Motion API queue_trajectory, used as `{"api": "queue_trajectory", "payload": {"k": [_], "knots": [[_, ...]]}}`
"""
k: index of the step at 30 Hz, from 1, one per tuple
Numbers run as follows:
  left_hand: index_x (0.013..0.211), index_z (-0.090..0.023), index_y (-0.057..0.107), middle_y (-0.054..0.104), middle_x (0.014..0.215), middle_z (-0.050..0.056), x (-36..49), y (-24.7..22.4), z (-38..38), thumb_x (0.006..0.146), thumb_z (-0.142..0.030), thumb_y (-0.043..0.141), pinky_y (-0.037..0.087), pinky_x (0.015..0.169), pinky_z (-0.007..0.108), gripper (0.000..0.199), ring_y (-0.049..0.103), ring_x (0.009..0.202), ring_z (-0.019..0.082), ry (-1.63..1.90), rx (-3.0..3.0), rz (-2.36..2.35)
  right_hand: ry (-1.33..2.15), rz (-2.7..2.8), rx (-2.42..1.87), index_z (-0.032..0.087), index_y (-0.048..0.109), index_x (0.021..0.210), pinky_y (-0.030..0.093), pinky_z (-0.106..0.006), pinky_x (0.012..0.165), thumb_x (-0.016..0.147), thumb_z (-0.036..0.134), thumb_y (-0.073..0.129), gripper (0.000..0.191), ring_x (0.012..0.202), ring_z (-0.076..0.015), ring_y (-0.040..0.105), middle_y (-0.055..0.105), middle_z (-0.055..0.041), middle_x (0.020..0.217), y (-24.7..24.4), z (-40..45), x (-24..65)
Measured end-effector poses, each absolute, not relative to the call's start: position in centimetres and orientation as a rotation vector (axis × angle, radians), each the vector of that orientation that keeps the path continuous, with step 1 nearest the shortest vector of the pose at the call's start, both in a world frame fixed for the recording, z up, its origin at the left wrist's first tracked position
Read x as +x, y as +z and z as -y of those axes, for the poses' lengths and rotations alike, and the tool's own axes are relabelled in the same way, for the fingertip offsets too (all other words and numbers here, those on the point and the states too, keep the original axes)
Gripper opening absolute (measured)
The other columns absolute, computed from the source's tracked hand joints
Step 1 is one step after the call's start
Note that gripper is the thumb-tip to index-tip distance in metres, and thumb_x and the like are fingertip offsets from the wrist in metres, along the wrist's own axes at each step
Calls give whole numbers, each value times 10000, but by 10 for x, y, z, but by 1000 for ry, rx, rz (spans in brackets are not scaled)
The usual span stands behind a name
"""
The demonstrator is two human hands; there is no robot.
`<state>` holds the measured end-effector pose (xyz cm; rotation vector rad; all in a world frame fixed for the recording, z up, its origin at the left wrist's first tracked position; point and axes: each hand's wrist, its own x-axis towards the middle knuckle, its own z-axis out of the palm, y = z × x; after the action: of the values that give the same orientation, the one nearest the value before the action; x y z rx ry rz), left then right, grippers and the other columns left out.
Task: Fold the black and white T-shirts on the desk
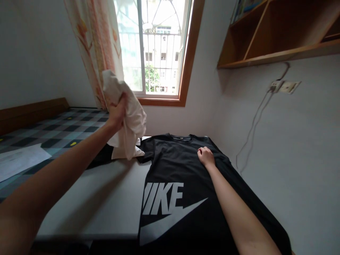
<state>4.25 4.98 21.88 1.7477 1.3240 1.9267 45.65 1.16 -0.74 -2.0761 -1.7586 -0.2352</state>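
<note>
Black shirt [175,159]: collar toward window [164,53], long axis running away from it; hem indistinct. Left hand [117,112] clamped on white cloth [135,117]; right hand [206,157] on shirt, grip indeterminable.

The left hand [117,112] grips a bunched white cloth [135,115], lifted over a white table [106,202]. The right hand [206,156], fingers curled, rests near the collar of a black T-shirt [183,166] spread on the table, with grey lettering and 1 swoosh on its front. At left, 1 sheet of paper [22,159] lies on a checked bed cover [79,122]. A flowered curtain [92,42] hangs beside the window [159,46]; a wooden shelf [281,55] is above a wall socket [289,86] at right.
</note>
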Motion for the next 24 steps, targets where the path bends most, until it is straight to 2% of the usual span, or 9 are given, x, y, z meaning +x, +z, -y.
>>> {"api": "queue_trajectory", "payload": {"k": [4,6,9,13,16,19,21,22,24], "knots": [[1263,-101,584,656,1200,133,76,216,-27,849,-593,549,518,775,296,643,639,1022,220,892,2070,-939,-371,1809,-2066,142,702,1001,408,-368,899,918,230,403,323,1023,-264,590,665,-152,1060,0,-3,448],[1280,-174,591,637,1244,118,78,203,-23,806,-613,590,512,784,293,646,636,1026,227,524,2202,-868,-313,1779,-1993,146,695,1016,413,-371,897,917,235,391,331,1021,-263,599,673,-151,1068,5,-1,447],[1306,-193,575,605,1279,117,70,173,-25,793,-590,604,476,890,306,650,614,1066,225,386,2419,-937,-52,1638,-1873,169,679,1035,453,-323,832,928,281,352,363,946,-233,642,704,-122,1023,14,-1,447],[1318,-204,577,550,1337,129,47,129,-30,737,-552,672,383,1036,339,683,532,1212,275,142,2642,-1164,286,1635,-1779,186,681,1015,481,-298,788,945,398,314,430,871,-219,675,731,-91,916,31,2,438],[1418,-228,482,444,1453,156,31,104,-31,663,-513,743,344,1074,385,848,443,1313,336,-48,2667,-1371,419,1839,-1765,182,682,1059,474,-294,849,924,528,377,481,977,-222,660,714,-106,1042,43,9,422],[1483,-222,381,398,1495,189,23,86,-32,685,-480,716,321,1080,435,903,405,1346,360,-127,2683,-1515,422,2084,-1904,209,611,1247,452,-343,934,801,642,560,623,1115,-268,607,614,-143,1263,54,20,403],[1465,-226,403,485,1434,187,20,80,-32,751,-445,648,328,1051,474,787,469,1295,354,-114,2717,-1553,297,2117,-2122,214,509,1367,439,-430,955,727,671,634,796,1189,-338,556,500,-197,1386,59,26,393],[1413,-234,475,568,1354,172,20,78,-32,784,-408,608,337,1028,486,666,527,1234,344,-93,2740,-1567,243,2090,-2230,199,472,1395,437,-464,948,712,677,646,851,1206,-368,539,470,-225,1404,62,27,390],[1185,-233,655,709,1099,127,19,78,-33,825,-302,532,355,985,470,386,637,1055,307,-39,2784,-1602,232,2035,-2370,162,489,1361,447,-477,922,707,658,662,839,1196,-386,543,505,-250,1361,65,28,386]]}}
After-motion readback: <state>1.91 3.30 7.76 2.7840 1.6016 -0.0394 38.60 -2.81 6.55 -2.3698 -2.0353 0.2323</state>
